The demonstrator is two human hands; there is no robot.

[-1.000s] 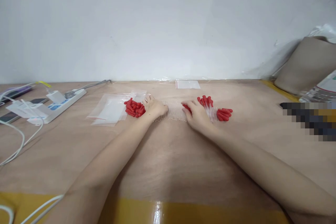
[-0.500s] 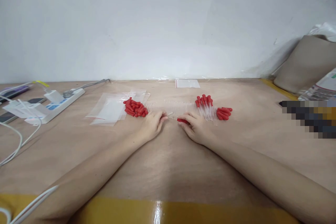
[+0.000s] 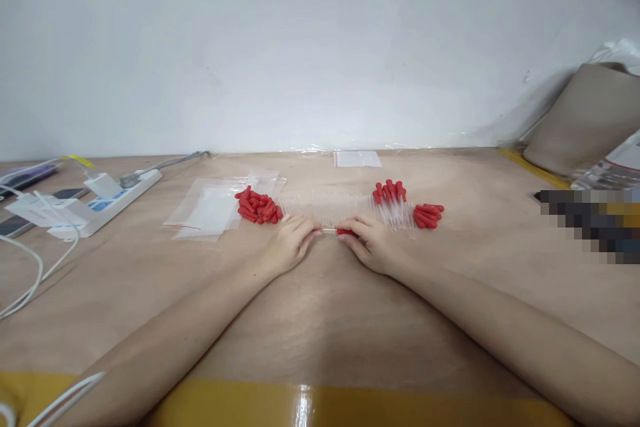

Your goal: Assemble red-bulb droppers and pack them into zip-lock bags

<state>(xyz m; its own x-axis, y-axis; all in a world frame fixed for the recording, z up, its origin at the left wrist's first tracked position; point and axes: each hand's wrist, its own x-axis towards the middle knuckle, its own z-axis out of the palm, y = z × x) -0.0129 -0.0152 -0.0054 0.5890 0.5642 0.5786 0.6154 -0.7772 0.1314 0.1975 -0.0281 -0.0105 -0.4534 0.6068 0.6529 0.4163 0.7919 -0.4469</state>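
Observation:
Between the fingers of my left hand (image 3: 296,239) is a thin clear tube (image 3: 329,231), its right end meeting a red rubber bulb (image 3: 346,233). My right hand (image 3: 369,241) pinches that bulb; how far the tube sits inside it cannot be seen. Just behind both hands lies a row of clear tubes (image 3: 345,205). A heap of loose red bulbs (image 3: 257,205) is beside my left hand. Right of the row are tubes capped with red bulbs, droppers (image 3: 391,197), and further right another small group of red bulbs (image 3: 427,216).
Clear zip bags (image 3: 207,210) are stacked at left, with one more bag (image 3: 357,159) near the wall. A white power strip (image 3: 115,200) with chargers and cables stands further left beside phones (image 3: 17,223). At right are a grey-brown container (image 3: 583,120) and a blurred-out object (image 3: 590,223).
My left hand has brought the clear tube down and right, level with the red bulb, so their ends now meet. My right hand has hardly moved.

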